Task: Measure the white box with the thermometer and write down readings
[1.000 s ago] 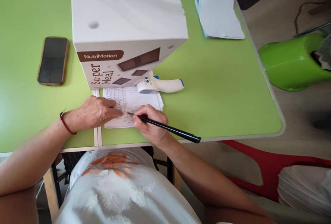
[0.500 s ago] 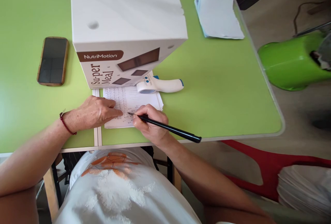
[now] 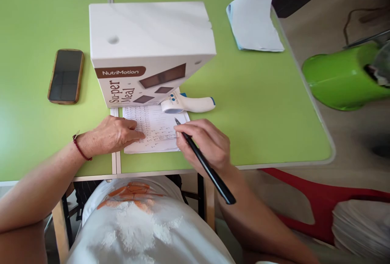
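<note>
Clamping black pen point(image 3: 210, 171), right fingers point(image 3: 198, 131); left fingers point(image 3: 133, 135), grip unclear, partly covering handwritten paper point(image 3: 161, 125).

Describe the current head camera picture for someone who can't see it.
A person's right hand holds a black pen over paper with small writing, while the left hand rests on it. On the green table, a white NutriMotion box stands beyond, a phone lies left of it, and a white handheld device overlaps the paper.

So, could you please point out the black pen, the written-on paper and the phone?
Black pen point(image 3: 203, 162): head view, barrel's middle.
Written-on paper point(image 3: 157, 129): head view, page's middle.
Phone point(image 3: 65, 75): head view, dark screen.
</note>
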`<state>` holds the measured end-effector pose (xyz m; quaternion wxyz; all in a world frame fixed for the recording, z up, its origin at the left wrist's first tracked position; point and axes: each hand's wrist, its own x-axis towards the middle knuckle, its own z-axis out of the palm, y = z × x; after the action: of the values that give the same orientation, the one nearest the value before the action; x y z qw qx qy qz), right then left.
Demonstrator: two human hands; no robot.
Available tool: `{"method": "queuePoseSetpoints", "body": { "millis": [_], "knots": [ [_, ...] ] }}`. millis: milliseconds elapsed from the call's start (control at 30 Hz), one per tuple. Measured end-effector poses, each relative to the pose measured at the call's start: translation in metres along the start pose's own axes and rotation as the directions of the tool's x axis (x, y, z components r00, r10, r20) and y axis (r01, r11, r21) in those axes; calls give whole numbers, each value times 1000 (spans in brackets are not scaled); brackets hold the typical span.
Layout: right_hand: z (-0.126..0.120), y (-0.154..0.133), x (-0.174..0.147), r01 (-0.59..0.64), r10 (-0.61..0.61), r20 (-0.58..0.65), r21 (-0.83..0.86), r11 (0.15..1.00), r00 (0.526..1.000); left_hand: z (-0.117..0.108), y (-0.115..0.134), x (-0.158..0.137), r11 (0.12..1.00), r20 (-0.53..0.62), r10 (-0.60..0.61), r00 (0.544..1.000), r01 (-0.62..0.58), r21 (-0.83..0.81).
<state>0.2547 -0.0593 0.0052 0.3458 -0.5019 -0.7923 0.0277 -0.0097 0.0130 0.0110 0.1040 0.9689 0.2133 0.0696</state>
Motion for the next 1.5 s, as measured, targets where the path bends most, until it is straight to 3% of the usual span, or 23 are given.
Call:
{"method": "queuePoseSetpoints", "body": {
  "millis": [167,233,300,367,467,567,633,667,767,933,1033,1100,1167,1200,1267,1300,1367,1433,1500],
  "knots": [
    [-19,14,-5,-13,90,196,-362,932,977,0,-1,-1,999,-53,24,998,-25,-26],
    [-20,19,-6,-16,132,232,-446,895,964,-3,-2,-1,997,-159,33,987,-43,-60],
    [-18,23,-4,-3,133,239,-477,879,962,-8,-1,-1,993,-340,15,940,-53,-104],
    [-13,23,-1,14,121,242,-492,871,963,-15,-1,-2,991,-552,-42,833,-34,-127],
    [-6,20,5,47,102,279,-482,875,955,-21,-1,-4,986,-785,-164,597,99,-131],
    [-2,19,11,72,53,302,-388,919,952,-19,-6,-4,931,-860,-333,387,281,-234],
    [-2,25,18,63,21,263,-308,949,965,-13,-14,-4,891,-847,-433,307,290,-351],
    [-2,29,22,48,20,230,-289,956,973,-9,-19,-3,876,-830,-472,296,265,-403],
    [0,46,38,1,66,192,-328,945,979,2,-35,-1,812,-743,-582,329,200,-548],
    [10,62,57,12,129,417,-318,948,900,11,-54,-1,635,-503,-685,527,95,-766],
    [12,66,59,-41,166,466,-266,963,869,9,-58,1,558,-414,-700,581,85,-825],
    [8,69,58,-102,190,390,-234,967,901,6,-57,3,520,-379,-713,590,83,-850],
    [3,69,56,-209,250,216,-198,958,944,2,-54,6,470,-355,-745,564,68,-880],
    [0,66,55,-281,298,105,-151,948,949,0,-52,7,446,-349,-768,537,58,-893],
    [-5,54,53,-402,406,-108,63,914,907,-4,-46,8,410,-349,-806,478,27,-911],
    [-7,43,53,-416,460,-179,235,878,870,-6,-42,8,400,-356,-815,457,1,-916],
    [-8,14,52,-301,495,-199,588,750,846,-10,-35,7,365,-357,-820,446,-72,-928],
    [-8,-19,53,-239,467,-39,820,520,883,-13,-28,4,285,-315,-826,466,-136,-949],
    [-5,-49,55,-288,388,161,910,297,908,-15,-22,1,194,-237,-843,482,-138,-971]
  ]
}}
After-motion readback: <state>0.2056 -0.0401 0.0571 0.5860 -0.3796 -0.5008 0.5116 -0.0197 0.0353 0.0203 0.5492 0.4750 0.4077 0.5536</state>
